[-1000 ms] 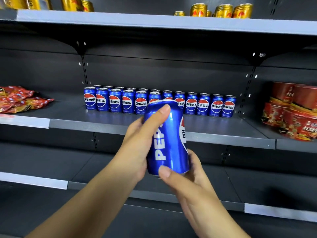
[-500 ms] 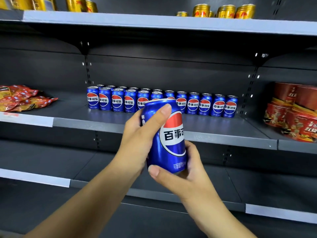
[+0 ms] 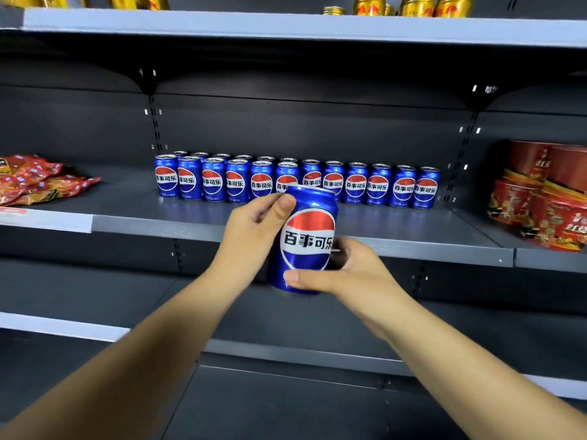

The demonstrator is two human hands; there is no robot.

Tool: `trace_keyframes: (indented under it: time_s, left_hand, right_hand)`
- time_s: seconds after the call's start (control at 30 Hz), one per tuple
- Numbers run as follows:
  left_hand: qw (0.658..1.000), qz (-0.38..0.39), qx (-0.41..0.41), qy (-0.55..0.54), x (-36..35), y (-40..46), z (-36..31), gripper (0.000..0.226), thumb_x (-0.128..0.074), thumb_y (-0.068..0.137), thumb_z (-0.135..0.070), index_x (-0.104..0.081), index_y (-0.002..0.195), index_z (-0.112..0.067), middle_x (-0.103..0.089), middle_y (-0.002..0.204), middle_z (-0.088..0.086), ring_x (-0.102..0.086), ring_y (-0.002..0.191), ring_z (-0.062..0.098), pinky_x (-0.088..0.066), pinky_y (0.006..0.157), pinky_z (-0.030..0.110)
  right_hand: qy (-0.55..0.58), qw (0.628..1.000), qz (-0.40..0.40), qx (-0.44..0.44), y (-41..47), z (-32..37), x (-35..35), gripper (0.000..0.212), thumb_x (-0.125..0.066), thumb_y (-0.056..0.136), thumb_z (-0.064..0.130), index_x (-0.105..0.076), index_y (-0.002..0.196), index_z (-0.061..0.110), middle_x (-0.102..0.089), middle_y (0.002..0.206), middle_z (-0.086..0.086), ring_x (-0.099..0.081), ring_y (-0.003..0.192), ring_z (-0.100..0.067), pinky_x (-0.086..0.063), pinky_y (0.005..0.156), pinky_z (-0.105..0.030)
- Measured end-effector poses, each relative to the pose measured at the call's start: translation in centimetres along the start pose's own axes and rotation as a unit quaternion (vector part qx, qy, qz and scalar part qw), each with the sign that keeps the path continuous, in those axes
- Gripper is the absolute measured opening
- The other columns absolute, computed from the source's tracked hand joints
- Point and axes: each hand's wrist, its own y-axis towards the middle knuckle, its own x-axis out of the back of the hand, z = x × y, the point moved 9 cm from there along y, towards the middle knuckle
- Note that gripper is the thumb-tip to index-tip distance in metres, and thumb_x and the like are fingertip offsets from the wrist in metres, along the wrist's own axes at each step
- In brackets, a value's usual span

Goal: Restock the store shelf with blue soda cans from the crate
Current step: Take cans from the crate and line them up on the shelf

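Observation:
I hold one blue soda can (image 3: 306, 239) upright in front of the middle shelf (image 3: 158, 222), its round red, white and blue logo facing me. My left hand (image 3: 254, 230) grips its upper left side, thumb near the rim. My right hand (image 3: 346, 274) grips its lower right side, thumb across the bottom front. Behind it, a row of several blue cans (image 3: 355, 184) stands along the back of the shelf, with a partial second row behind on the left. The crate is out of view.
Red snack bags (image 3: 35, 181) lie at the shelf's left end. Red tins (image 3: 546, 198) are stacked at the right. Gold cans (image 3: 413, 6) stand on the top shelf. Dark lower shelves (image 3: 286, 347) run below my arms.
Both hands have turned the can so the logo now faces me fully, and carried it up and forward toward the middle shelf.

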Motion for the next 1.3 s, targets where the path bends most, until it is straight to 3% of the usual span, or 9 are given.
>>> trace_keyframes:
  time_s: [0.1, 0.23, 0.37, 0.47, 0.7, 0.93, 1.1, 1.2, 1.3]
  left_hand:
    - [0.992, -0.015, 0.037, 0.120, 0.8, 3.6, 1.7, 0.053, -0.041, 0.082, -0.060, -0.066, 0.082, -0.013, -0.066, 0.076, -0.006, -0.057, 0.072, 0.002, -0.044, 0.070, 0.021]
    - [0.972, -0.012, 0.054, 0.228, 1.3, 8.7, 4.8, 0.047, -0.048, 0.096, -0.036, -0.064, 0.088, 0.008, -0.063, 0.082, 0.016, -0.054, 0.075, 0.019, -0.042, 0.069, 0.032]
    - [0.930, 0.007, 0.081, 0.359, 1.4, 12.8, 8.4, 0.013, -0.057, 0.088, -0.017, -0.063, 0.083, -0.007, -0.064, 0.087, 0.007, -0.057, 0.083, 0.021, -0.041, 0.071, 0.029]
    - [0.885, 0.027, 0.117, 0.450, 1.5, 15.0, 11.0, 0.006, -0.059, 0.085, -0.015, -0.063, 0.083, -0.011, -0.062, 0.089, 0.007, -0.058, 0.086, 0.023, -0.043, 0.071, 0.031]
    - [0.851, 0.066, 0.148, 0.499, -0.5, 18.5, 18.3, 0.015, -0.057, 0.082, -0.015, -0.066, 0.093, -0.011, -0.066, 0.104, 0.010, -0.059, 0.099, 0.029, -0.048, 0.080, 0.034]
    - [0.852, 0.055, 0.147, 0.500, -1.5, 20.5, 22.2, 0.014, -0.056, 0.081, -0.012, -0.065, 0.092, -0.011, -0.066, 0.102, 0.009, -0.059, 0.096, 0.029, -0.047, 0.075, 0.031]
    - [0.855, 0.080, 0.144, 0.491, -2.7, 22.5, 23.9, 0.015, -0.056, 0.084, -0.017, -0.064, 0.097, -0.014, -0.065, 0.106, 0.007, -0.058, 0.098, 0.025, -0.043, 0.073, 0.029]
    - [0.841, 0.062, 0.124, 0.523, -2.5, 23.4, 24.4, 0.020, -0.052, 0.088, -0.027, -0.063, 0.104, -0.022, -0.065, 0.111, 0.000, -0.057, 0.105, 0.022, -0.042, 0.080, 0.029]
    - [0.838, 0.033, 0.115, 0.533, -1.8, 24.2, 24.8, 0.017, -0.048, 0.089, -0.024, -0.062, 0.099, -0.023, -0.066, 0.108, 0.000, -0.057, 0.102, 0.023, -0.041, 0.078, 0.028]
  right_hand:
    - [-0.032, 0.998, -0.045, 0.005, 3.5, -0.1, 1.3, 0.035, -0.085, 0.062, 0.006, -0.061, 0.082, 0.021, -0.070, 0.083, 0.007, -0.067, 0.078, -0.008, -0.054, 0.073, -0.019]
    - [-0.075, 0.990, -0.120, 0.015, 8.8, 0.5, 3.3, 0.052, -0.088, 0.060, 0.015, -0.058, 0.101, 0.013, -0.067, 0.098, 0.001, -0.064, 0.090, -0.013, -0.053, 0.082, -0.027]
    - [-0.092, 0.979, -0.182, 0.023, 13.1, 0.9, 4.5, 0.058, -0.087, 0.063, 0.019, -0.049, 0.105, 0.011, -0.058, 0.096, 0.004, -0.055, 0.086, -0.011, -0.045, 0.075, -0.022]
    - [-0.122, 0.974, -0.188, 0.013, 16.4, 0.3, 5.3, 0.064, -0.086, 0.064, 0.018, -0.046, 0.112, 0.008, -0.055, 0.097, 0.002, -0.052, 0.086, -0.012, -0.041, 0.072, -0.021]
    - [-0.162, 0.967, -0.198, -0.016, 22.2, -6.7, 6.7, 0.065, -0.085, 0.066, 0.013, -0.044, 0.115, 0.004, -0.061, 0.116, -0.009, -0.053, 0.092, -0.014, -0.039, 0.070, -0.016]
    - [-0.183, 0.972, -0.143, -0.040, 26.5, -9.9, 6.9, 0.068, -0.086, 0.065, 0.014, -0.043, 0.117, 0.004, -0.055, 0.105, 0.001, -0.051, 0.094, -0.010, -0.035, 0.065, -0.010]
    - [-0.254, 0.957, -0.123, -0.073, 30.0, -11.2, 7.5, 0.069, -0.084, 0.067, 0.027, -0.042, 0.118, 0.008, -0.058, 0.122, -0.006, -0.053, 0.116, -0.022, -0.041, 0.094, -0.028]
    - [-0.309, 0.933, -0.149, -0.111, 31.9, -12.6, 8.6, 0.066, -0.077, 0.072, 0.042, -0.043, 0.122, 0.014, -0.056, 0.128, -0.005, -0.043, 0.128, -0.026, -0.022, 0.112, -0.048]
    - [-0.351, 0.915, -0.148, -0.133, 33.3, -14.1, 9.4, 0.070, -0.069, 0.079, 0.049, -0.041, 0.133, 0.016, -0.048, 0.140, -0.005, -0.030, 0.139, -0.024, -0.007, 0.116, -0.048]
